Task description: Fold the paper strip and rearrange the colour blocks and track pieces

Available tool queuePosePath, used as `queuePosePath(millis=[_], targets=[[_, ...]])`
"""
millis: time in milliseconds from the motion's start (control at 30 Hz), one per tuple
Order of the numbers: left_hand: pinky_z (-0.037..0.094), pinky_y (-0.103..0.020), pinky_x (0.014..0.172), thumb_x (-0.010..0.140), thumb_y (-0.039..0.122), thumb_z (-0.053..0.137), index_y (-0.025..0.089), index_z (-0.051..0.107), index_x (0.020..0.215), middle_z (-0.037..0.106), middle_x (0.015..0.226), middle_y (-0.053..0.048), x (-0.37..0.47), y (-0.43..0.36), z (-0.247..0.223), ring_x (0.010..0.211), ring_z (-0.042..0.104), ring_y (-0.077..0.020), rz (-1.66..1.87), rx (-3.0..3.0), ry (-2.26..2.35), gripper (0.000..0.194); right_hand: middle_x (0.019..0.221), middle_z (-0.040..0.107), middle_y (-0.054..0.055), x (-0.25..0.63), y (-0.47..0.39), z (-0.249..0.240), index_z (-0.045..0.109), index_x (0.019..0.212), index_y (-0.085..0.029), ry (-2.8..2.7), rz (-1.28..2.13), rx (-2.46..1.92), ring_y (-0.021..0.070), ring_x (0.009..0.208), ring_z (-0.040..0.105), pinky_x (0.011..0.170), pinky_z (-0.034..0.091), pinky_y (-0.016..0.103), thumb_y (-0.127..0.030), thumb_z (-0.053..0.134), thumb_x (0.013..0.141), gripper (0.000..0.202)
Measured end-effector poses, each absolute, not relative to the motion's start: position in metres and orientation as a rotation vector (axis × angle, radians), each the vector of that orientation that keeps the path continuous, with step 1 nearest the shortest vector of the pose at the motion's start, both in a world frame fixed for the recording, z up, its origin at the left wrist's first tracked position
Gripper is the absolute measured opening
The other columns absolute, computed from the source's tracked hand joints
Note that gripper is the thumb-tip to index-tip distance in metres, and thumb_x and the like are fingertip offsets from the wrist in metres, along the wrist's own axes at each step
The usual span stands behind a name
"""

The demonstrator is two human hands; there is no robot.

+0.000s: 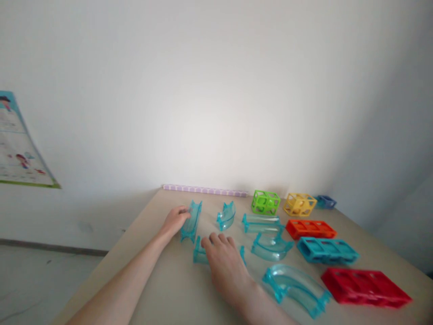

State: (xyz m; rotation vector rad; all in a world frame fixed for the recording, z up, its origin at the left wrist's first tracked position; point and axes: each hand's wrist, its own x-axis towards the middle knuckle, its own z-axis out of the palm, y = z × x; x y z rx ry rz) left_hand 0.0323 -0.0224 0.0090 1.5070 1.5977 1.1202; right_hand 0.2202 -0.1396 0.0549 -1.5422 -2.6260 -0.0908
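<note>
At the left of the table, my left hand has its fingers closed on the near-left edge of a straight, see-through blue track piece. My right hand lies over a second see-through blue track piece, fingers curled down on it. That hand hides the middle of the piece, so only its two ends show. Just behind, a short curved track piece rests on the table. To the right of my right hand are a straight track piece, a curved one and a larger curved one.
On the table stand frame blocks: green, yellow, orange, teal, red and dark blue. A purple patterned strip lies along the wall. A poster hangs at left.
</note>
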Motion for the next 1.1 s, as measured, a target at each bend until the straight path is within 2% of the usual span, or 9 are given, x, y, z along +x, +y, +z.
queuePosePath(millis=[267,367,433,567,700,767,900,1000,1100], targets=[[0.048,-0.034,0.08,0.078,0.043,0.053,0.016,0.072,0.092,0.074,0.094,-0.01,0.032,-0.022,0.01,0.091,0.066,-0.0259,1.233,1.587,1.637,0.036,0.105,0.059,0.01,0.232,-0.126,0.047,0.061,0.1,-0.018,-2.455,0.034,-1.5,0.0242,0.102,0.052,0.091,0.04,0.036,0.008,0.045,0.068,0.044],[0.047,-0.035,0.085,0.08,0.042,0.054,0.017,0.067,0.109,0.068,0.109,-0.011,0.031,-0.032,0.017,0.098,0.062,-0.0253,1.317,1.66,1.648,0.041,0.117,0.053,0.013,0.232,-0.134,0.044,0.06,0.107,-0.018,-2.351,0.013,-1.42,0.0275,0.114,0.046,0.099,0.036,0.043,0.008,0.048,0.062,0.053],[0.044,-0.036,0.093,0.08,0.038,0.058,0.021,0.067,0.109,0.063,0.115,-0.009,0.032,-0.043,0.023,0.108,0.057,-0.0242,1.361,1.836,1.572,0.035,0.119,0.052,0.012,0.232,-0.141,0.044,0.06,0.107,-0.018,-2.264,-0.001,-1.36,0.0274,0.115,0.045,0.1,0.036,0.044,0.009,0.048,0.06,0.056],[0.039,-0.041,0.1,0.084,0.029,0.056,0.023,0.07,0.099,0.061,0.111,-0.008,0.037,-0.062,0.028,0.111,0.052,-0.0243,1.351,2.425,1.286,0.021,0.097,0.06,0.007,0.236,-0.16,0.044,0.062,0.093,-0.02,-2.167,0.026,-1.194,0.0231,0.095,0.053,0.086,0.044,0.038,0.006,0.046,0.068,0.04],[0.042,-0.04,0.097,0.084,0.026,0.056,0.023,0.072,0.094,0.061,0.111,-0.008,0.042,-0.069,0.029,0.109,0.052,-0.0245,1.244,2.613,1.148,0.019,0.079,0.061,0.005,0.275,-0.193,0.044,0.058,0.084,-0.022,-2.014,0.004,-1.006,0.0208,0.078,0.055,0.068,0.045,0.033,0.001,0.04,0.079,0.03],[0.042,-0.04,0.096,0.084,0.024,0.055,0.024,0.072,0.093,0.061,0.11,-0.008,0.044,-0.07,0.03,0.108,0.052,-0.0246,1.238,2.643,1.112,0.019,0.075,0.06,0.004,0.317,-0.208,0.043,0.056,0.082,-0.023,-1.924,-0.112,-0.991,0.0204,0.076,0.057,0.068,0.046,0.034,-0.002,0.039,0.083,0.028],[0.042,-0.041,0.095,0.083,0.022,0.056,0.023,0.072,0.089,0.061,0.109,-0.008,0.047,-0.072,0.033,0.106,0.052,-0.0249,1.244,2.689,1.042,0.017,0.098,0.064,0.011,0.427,-0.219,0.035,0.063,0.095,-0.023,-1.697,-0.605,-1.481,0.029,0.096,0.058,0.087,0.045,0.047,-0.024,0.052,0.087,0.013],[0.042,-0.041,0.094,0.083,0.021,0.056,0.023,0.071,0.088,0.061,0.107,-0.008,0.051,-0.074,0.033,0.105,0.052,-0.0246,1.23,2.709,0.997,0.017,0.128,0.055,0.018,0.491,-0.214,0.016,0.058,0.123,-0.017,-1.698,-0.733,-1.82,0.0378,0.122,0.046,0.097,0.039,0.055,-0.046,0.043,0.09,0.046],[0.043,-0.041,0.092,0.084,0.021,0.055,0.023,0.072,0.087,0.062,0.104,-0.007,0.054,-0.073,0.032,0.102,0.053,-0.0242,1.214,2.711,0.992,0.017,0.14,0.048,0.015,0.514,-0.204,-0.006,0.047,0.138,-0.02,-1.816,-0.697,-1.947,0.0357,0.131,0.038,0.101,0.035,0.055,-0.047,0.032,0.094,0.054]])
